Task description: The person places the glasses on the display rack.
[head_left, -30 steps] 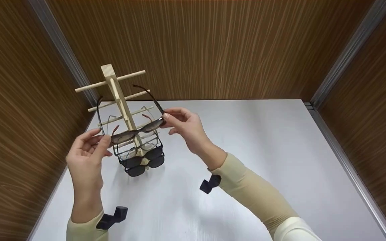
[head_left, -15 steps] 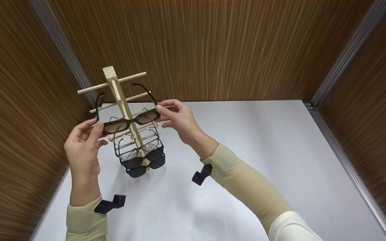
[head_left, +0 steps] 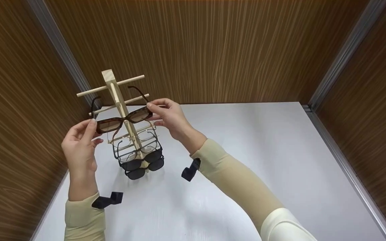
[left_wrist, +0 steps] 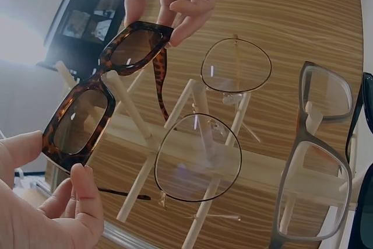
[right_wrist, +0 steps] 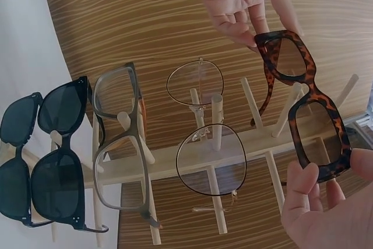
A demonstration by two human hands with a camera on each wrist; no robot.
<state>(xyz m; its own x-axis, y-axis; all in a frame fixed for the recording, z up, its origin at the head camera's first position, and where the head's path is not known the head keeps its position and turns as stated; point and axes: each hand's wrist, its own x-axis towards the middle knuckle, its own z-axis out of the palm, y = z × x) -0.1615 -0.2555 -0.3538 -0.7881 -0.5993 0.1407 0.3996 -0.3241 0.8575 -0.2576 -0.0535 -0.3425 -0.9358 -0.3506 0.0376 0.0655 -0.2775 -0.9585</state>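
Tortoiseshell sunglasses [head_left: 124, 119] with brown lenses are held level in front of a wooden eyewear rack [head_left: 108, 75], temples extended back toward it. My left hand [head_left: 79, 142] pinches their left end between thumb and fingers. At the opposite end my right hand [head_left: 170, 117] grips the frame near the hinge. Both wrist views show the bridge of the sunglasses [left_wrist: 100, 77] in line with a short peg of the rack; I cannot tell whether they touch. Below hang thin-rimmed round glasses [right_wrist: 245, 158], then grey-framed glasses [right_wrist: 141, 138].
Two pairs of black sunglasses [head_left: 145, 164] hang lowest on the rack. The top crossbar [head_left: 131, 79] bears no eyewear. A white tabletop [head_left: 246, 160] spreads to the right, with wood-grain panels [head_left: 213, 50] at the back and sides.
Both hands have moved the tortoiseshell sunglasses up and left, closer to the rack's post. The frame has tilted so its lenses face the head camera more.
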